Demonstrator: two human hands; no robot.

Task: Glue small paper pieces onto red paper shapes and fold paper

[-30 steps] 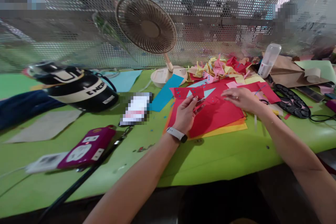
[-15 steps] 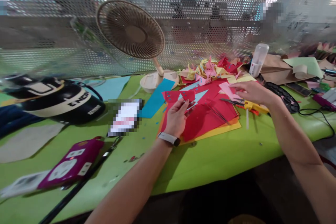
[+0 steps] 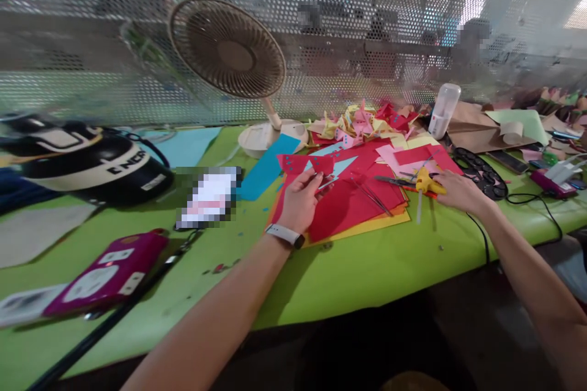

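Two hands (image 3: 298,198) (one glue gun (image 3: 428,182)).

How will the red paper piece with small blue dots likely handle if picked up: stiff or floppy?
The red paper piece looks thin, so probably very light. It sticks out beyond the left hand without obvious drooping, suggesting modest stiffness. Being only paper, it would likely crease under a hard grip.

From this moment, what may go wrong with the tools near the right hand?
Right hand touches the yellow glue gun; lifting it might drag the dark-bladed tool beside it. The black cord droops over the table edge, so the arm could snag it. Tweezers lie loose on red paper and might slide.
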